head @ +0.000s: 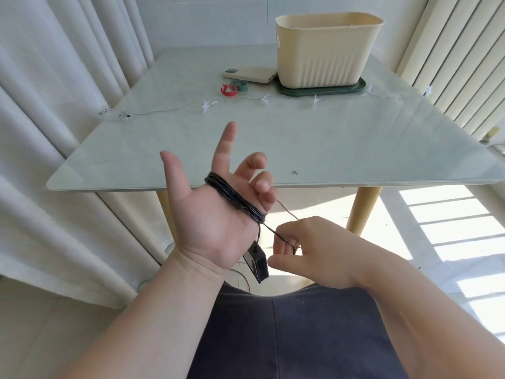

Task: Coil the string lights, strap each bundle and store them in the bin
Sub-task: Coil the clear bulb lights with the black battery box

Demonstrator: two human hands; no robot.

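My left hand (210, 214) is raised palm up in front of the table, thumb and index finger straight, the other fingers loosely bent. A dark wire coil (235, 199) is wound across its palm. A black battery box (257, 262) hangs from the coil below the wrist. My right hand (314, 250) pinches the wire's loose run just right of the box. A second string of star lights (207, 105) lies stretched across the table. The cream bin (325, 50) stands at the back right on a green lid (319, 88). A red strap (228, 90) and a green strap (240, 84) lie left of the bin.
A phone (248, 73) in a cream case lies beside the bin. The pale glass table (300, 146) has wooden legs. Curtains hang on the left and a radiator stands on the right. My dark-clothed lap fills the bottom.
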